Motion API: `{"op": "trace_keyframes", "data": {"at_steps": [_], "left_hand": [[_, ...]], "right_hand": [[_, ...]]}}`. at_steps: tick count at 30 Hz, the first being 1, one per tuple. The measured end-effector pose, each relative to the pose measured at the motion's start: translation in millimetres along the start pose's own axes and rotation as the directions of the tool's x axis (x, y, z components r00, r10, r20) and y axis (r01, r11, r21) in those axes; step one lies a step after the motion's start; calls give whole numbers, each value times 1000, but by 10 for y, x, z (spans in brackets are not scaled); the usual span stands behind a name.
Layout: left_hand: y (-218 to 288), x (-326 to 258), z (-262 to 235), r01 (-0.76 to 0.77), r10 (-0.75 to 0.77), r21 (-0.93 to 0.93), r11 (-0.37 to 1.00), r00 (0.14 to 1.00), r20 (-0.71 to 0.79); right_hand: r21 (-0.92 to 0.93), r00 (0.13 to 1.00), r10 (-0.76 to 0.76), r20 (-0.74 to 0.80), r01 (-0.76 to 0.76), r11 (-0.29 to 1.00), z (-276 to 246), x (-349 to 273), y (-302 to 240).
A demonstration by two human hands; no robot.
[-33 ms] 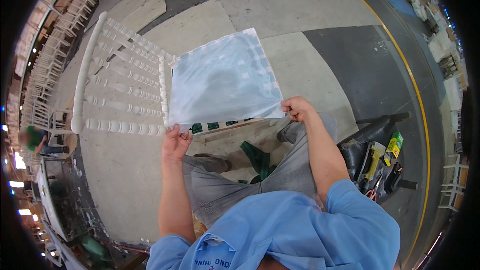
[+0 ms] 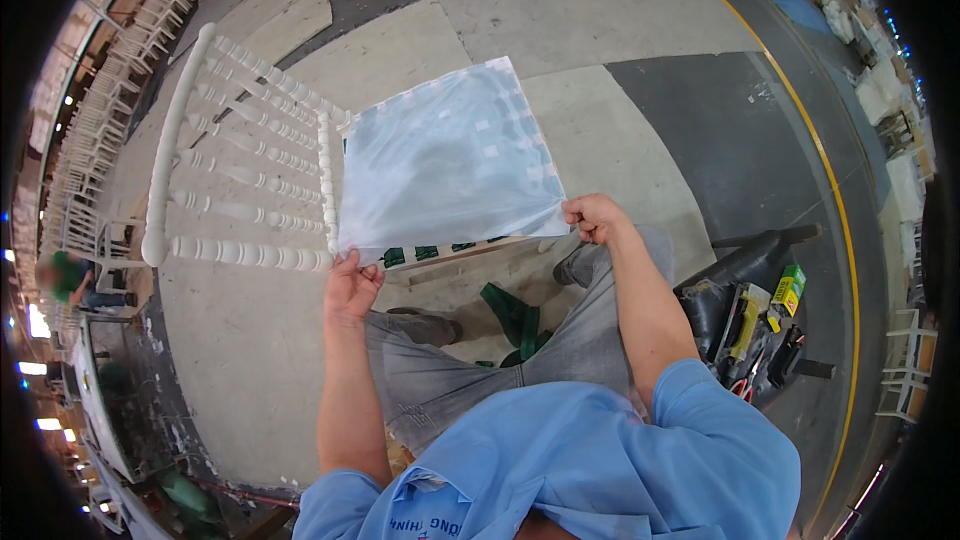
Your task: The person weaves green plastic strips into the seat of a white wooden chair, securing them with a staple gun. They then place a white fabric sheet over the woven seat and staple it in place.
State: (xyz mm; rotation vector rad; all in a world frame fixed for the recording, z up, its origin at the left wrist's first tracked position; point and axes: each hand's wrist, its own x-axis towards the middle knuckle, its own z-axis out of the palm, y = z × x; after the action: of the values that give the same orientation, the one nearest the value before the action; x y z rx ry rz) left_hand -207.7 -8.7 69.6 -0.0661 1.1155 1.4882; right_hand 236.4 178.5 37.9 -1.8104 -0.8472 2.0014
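Note:
A thin, pale blue-white cloth (image 2: 440, 160) lies spread over the seat of a white chair. The chair's back (image 2: 255, 180), made of turned spindles, is on the left. My left hand (image 2: 353, 285) pinches the cloth's near left corner. At its near right corner, my right hand (image 2: 595, 218) grips the cloth between thumb and fingers. Green webbing straps (image 2: 425, 252) peek out under the near edge, along the seat frame. The cloth hides most of the seat.
A green strap (image 2: 515, 318) lies on the floor between my legs. On my right, a dark stool (image 2: 725, 285) bears scissors (image 2: 742, 388), a green-yellow box (image 2: 789, 290) and other tools. Rows of white chairs (image 2: 105, 110) line the far left, where another person (image 2: 75, 280) sits.

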Motion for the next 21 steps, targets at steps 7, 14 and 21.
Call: {"op": "trace_keyframes", "data": {"at_steps": [7, 14, 21], "left_hand": [[18, 12, 94, 29, -20, 69, 997, 992, -128], [78, -33, 105, 98, -99, -16, 995, 989, -110], [15, -6, 184, 8, 3, 91, 996, 993, -119]], "right_hand": [[173, 999, 15, -32, -10, 985, -17, -25, -2], [313, 1000, 23, -11, -19, 950, 32, 2, 9], [347, 999, 42, 17, -46, 937, 52, 78, -23]]}}
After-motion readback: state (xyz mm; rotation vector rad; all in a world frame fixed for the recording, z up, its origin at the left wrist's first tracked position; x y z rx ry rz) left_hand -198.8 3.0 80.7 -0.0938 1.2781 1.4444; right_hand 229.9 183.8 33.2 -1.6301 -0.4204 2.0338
